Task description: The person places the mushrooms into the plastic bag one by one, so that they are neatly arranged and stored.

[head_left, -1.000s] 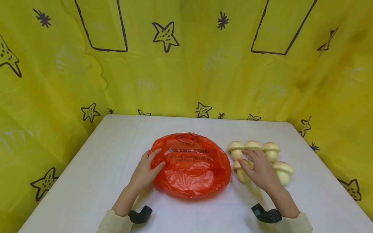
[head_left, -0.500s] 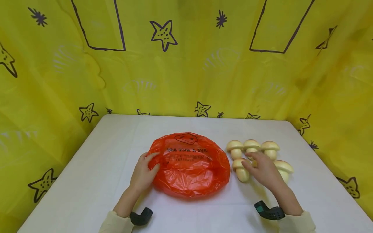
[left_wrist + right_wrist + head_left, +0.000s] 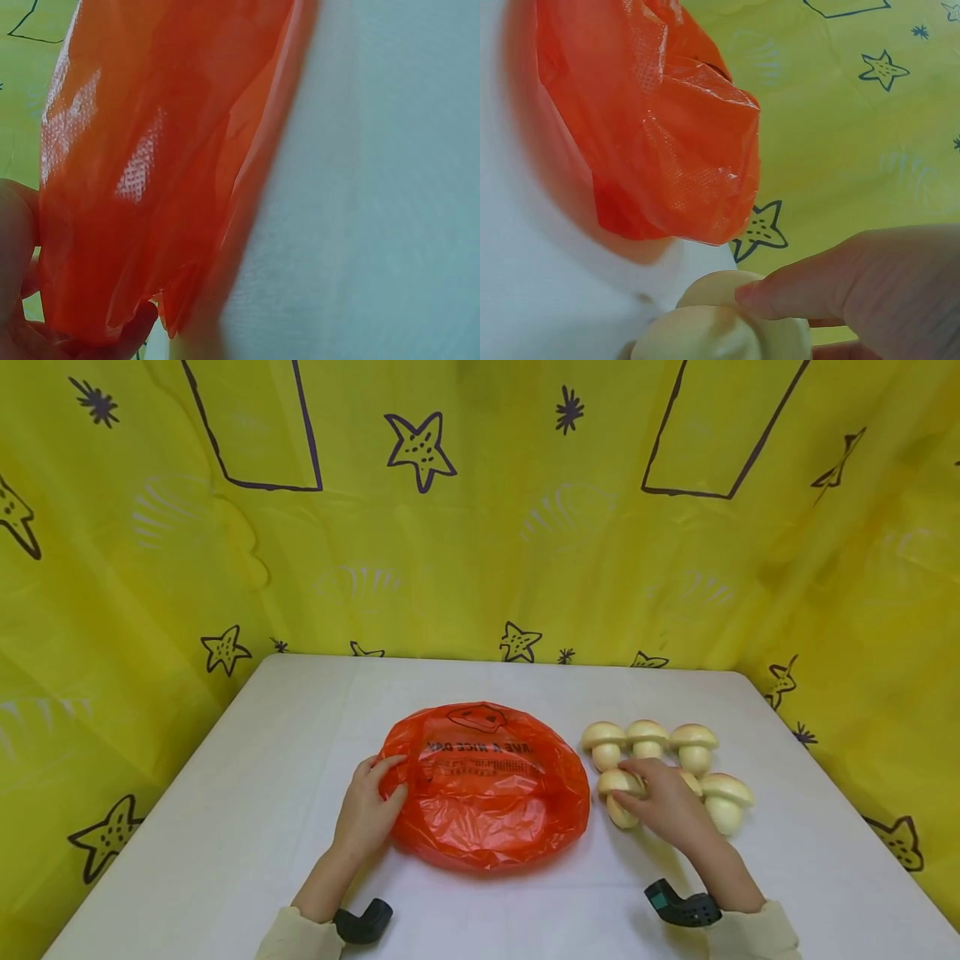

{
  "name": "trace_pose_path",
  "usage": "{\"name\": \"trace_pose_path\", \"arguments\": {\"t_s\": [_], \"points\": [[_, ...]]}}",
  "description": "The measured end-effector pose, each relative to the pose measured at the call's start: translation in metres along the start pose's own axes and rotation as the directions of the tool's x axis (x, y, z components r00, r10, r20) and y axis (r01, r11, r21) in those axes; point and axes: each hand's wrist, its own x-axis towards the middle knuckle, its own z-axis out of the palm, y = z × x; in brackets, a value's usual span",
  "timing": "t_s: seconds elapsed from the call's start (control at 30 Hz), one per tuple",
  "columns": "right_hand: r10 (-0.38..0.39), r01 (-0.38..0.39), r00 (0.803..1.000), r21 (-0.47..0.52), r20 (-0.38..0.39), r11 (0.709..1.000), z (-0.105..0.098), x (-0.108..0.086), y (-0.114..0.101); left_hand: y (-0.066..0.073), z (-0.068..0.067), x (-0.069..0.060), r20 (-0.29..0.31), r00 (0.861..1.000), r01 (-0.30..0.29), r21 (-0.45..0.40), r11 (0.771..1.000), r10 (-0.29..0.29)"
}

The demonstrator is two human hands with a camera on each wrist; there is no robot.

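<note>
Yellow curtain with dark starfish drawings (image 3: 480,543): I have it as the background and down both sides.
White flat-topped bench (image 3: 187,793): rounded far corners; its near edge lies outside my view.
Red translucent plastic bag (image 3: 487,818): about midway between the bench's left and right edges, mouth spread toward the head camera, its lettering reading reversed.
Left hand (image 3: 367,814): fingers curved about the bag's left edge, film between them and the thumb; how firmly, I can't judge.
Right hand (image 3: 678,814): thumb and fingers gripping the front-left pale cream mushroom with a smooth domed cap (image 3: 615,782); whether it is off the bench, I can't tell.
Black wrist units (image 3: 682,906): one at each cuff.
Other mushrooms (image 3: 693,747): toward the bench's right edge, three in the back row, two in front, one partly behind the right hand.
Risk at the bag: I think the thin film could sag and the mouth fold shut if the left fingers lose the edge.
Risk at the mushrooms: a lopsided pinch on that slick cap could let it slip, or a low wrist could nudge its close neighbours.
Count: one bench, one bag, two hands, two wrist units, six mushrooms.
</note>
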Motion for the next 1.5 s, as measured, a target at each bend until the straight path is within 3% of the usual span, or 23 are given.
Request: {"name": "trace_pose_path", "arguments": {"t_s": [0.47, 0.83, 1.5], "points": [[-0.02, 0.019, 1.0, -0.012, -0.012, 1.0, 0.015, 0.003, 0.003, -0.001, 0.0, -0.001, 0.004, 1.0, -0.003, -0.008, 1.0, 0.003], [0.032, -0.031, 0.997, 0.01, -0.065, 0.999, 0.023, 0.005, 0.001, -0.003, 0.002, 0.0, -0.012, 1.0, -0.013, -0.015, 1.0, 0.013], [0.073, -0.07, 0.996, 0.049, -0.048, 0.996, 0.015, 0.004, 0.002, -0.003, 0.002, -0.001, -0.007, 1.0, -0.009, -0.008, 1.0, 0.009]]}}
